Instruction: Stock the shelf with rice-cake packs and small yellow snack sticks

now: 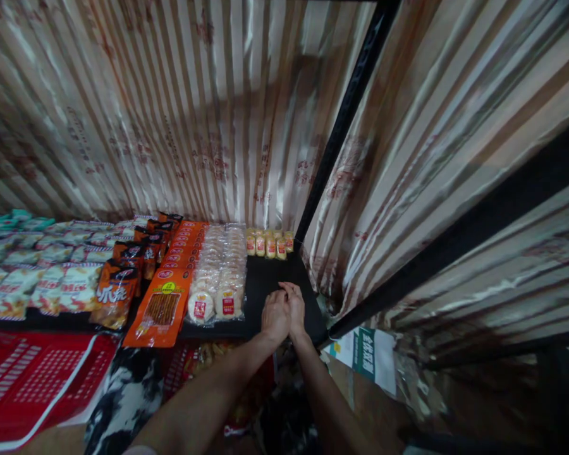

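Note:
My left hand (pixel 275 316) and my right hand (pixel 295 308) are pressed together, side by side, over the bare front part of the black shelf (pixel 256 278). Their fingers curl inward, and whatever may lie between them is hidden. Behind them, against the back of the shelf, stand several small yellow packets (pixel 271 245) with red labels. To the left of my hands lie rows of clear-wrapped round white crackers (pixel 227 300) with red labels. Beyond these is a row of flat orange snack packs (pixel 164 303).
Dark orange bags (pixel 116 291) and white snack bags (pixel 78 284) fill the shelf farther left. A red basket (pixel 33 379) with a white handle sits below at left. Black metal posts (pixel 346 120) frame the corner before striped sheeting (pixel 208 114). A white-and-green package (pixel 367 357) lies low at right.

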Demonstrator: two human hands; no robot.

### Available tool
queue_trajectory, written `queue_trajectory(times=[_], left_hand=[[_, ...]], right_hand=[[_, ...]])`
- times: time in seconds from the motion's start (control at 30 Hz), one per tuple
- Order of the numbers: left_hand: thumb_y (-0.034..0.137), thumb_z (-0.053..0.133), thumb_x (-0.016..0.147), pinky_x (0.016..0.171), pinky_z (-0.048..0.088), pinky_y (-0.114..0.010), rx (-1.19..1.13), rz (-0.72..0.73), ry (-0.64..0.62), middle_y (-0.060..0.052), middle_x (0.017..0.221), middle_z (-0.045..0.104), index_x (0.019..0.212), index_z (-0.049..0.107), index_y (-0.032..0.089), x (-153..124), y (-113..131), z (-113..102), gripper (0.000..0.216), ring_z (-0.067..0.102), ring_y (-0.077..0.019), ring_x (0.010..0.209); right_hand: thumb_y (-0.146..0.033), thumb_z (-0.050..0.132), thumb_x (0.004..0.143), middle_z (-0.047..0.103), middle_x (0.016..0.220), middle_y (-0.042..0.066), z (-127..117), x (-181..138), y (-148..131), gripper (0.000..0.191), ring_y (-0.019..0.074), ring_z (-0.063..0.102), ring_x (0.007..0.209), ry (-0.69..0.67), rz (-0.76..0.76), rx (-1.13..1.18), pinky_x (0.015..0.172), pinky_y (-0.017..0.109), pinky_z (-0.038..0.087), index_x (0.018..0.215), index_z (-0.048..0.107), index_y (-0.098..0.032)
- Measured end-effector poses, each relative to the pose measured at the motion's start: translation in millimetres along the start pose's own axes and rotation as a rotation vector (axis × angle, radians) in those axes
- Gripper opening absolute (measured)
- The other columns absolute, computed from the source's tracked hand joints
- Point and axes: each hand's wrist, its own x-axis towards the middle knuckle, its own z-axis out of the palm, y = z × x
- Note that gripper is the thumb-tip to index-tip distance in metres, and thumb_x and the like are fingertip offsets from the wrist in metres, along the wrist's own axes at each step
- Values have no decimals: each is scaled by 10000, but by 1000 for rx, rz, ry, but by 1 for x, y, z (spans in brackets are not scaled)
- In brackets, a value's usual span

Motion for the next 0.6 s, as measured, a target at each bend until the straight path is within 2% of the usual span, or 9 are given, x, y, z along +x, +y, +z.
queue_trajectory(times=[0.2, 0.33, 0.5, 0.6], left_hand=[[175, 336, 867, 939, 375, -305, 29, 10, 25, -71, 1090, 582, 1108, 549, 163, -37, -21, 6, 323, 489, -183, 996], [180, 334, 869, 941, 380, -305, 24, 17, 33, -67, 1104, 571, 1133, 535, 185, -58, -28, 1, 331, 477, -187, 1022], [177, 355, 837, 975, 372, -362, -32, 59, -44, -91, 1116, 556, 1119, 546, 159, -84, -36, -8, 342, 469, -218, 1050], [175, 323, 834, 1002, 357, -400, -57, -13, -78, -106, 1147, 544, 1117, 560, 183, -102, -43, -8, 370, 459, -244, 1096]], right_hand=[[-174, 377, 679, 587, 969, 66, 4, -41, -3, 400, 178, 554, 942, -50, -20, -63, 859, 323, 464, 985, 635, -169], [-198, 362, 689, 587, 971, 77, 9, -61, -2, 395, 181, 552, 943, -46, -19, -24, 867, 325, 453, 973, 634, -154], [-232, 386, 724, 605, 956, 74, 12, -89, -6, 331, 198, 553, 930, -20, -55, -49, 875, 357, 441, 933, 634, -167], [-249, 382, 765, 632, 911, 71, 13, -112, -8, 295, 208, 568, 903, -22, -75, -94, 861, 363, 446, 894, 638, -182]])
